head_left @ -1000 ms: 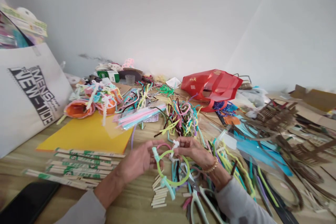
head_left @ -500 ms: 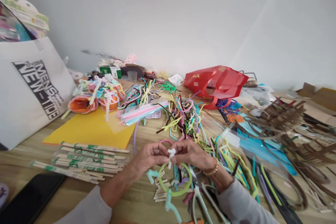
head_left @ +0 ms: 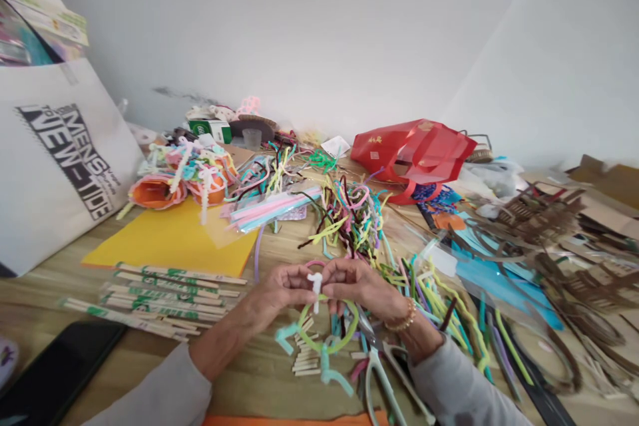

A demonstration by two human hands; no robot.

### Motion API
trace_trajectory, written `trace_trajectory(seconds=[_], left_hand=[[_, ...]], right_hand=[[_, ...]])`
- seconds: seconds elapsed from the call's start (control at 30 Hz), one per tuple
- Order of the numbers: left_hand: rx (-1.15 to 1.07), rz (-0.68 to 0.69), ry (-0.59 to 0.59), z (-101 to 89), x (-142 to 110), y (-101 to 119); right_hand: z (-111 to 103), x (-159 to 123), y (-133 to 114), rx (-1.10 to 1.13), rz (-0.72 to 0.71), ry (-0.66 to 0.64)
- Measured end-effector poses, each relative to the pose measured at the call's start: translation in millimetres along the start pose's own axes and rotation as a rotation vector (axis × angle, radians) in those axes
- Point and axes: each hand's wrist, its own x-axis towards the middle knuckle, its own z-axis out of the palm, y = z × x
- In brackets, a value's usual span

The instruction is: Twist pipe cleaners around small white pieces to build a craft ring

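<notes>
Desk (head_left: 34,299) crowded: tote bag (head_left: 54,173) far left, red bag (head_left: 412,160) far right, yellow card (head_left: 170,236) left, wrapped wooden sticks (head_left: 160,293) near left, loose pipe cleaners (head_left: 352,219) mid-desk, scissors (head_left: 377,366) near right. Left hand (head_left: 284,289) and right hand (head_left: 362,283) close together, near middle, over green pipe-cleaner ring (head_left: 322,347). Fingers (head_left: 304,283) narrow, pinching ring and short white pipe cleaner (head_left: 315,286) upright at its top.
</notes>
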Motion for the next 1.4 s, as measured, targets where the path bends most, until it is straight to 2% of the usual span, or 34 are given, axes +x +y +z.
trace_trajectory(seconds=[0.17, 0.37, 0.63, 0.87, 1.4], left_hand=[[-0.187, -0.122, 0.048, -9.7, 2, 3], [-0.326, -0.091, 0.154, -12.2, 4, 4], [-0.321, -0.084, 0.221, -15.3, 5, 3], [-0.301, -0.077, 0.173, -12.1, 4, 6], [-0.269, -0.049, 0.228, -11.8, 5, 3]], right_hand=[[-3, 0, -5, -0.054, -0.103, 0.128], [-7, -2, -7, -0.174, -0.104, 0.207], [-11, -1, -7, -0.148, -0.042, 0.224], [-12, 2, -1, -0.1, -0.011, 0.223], [-10, 2, 0, -0.128, 0.0, 0.218]])
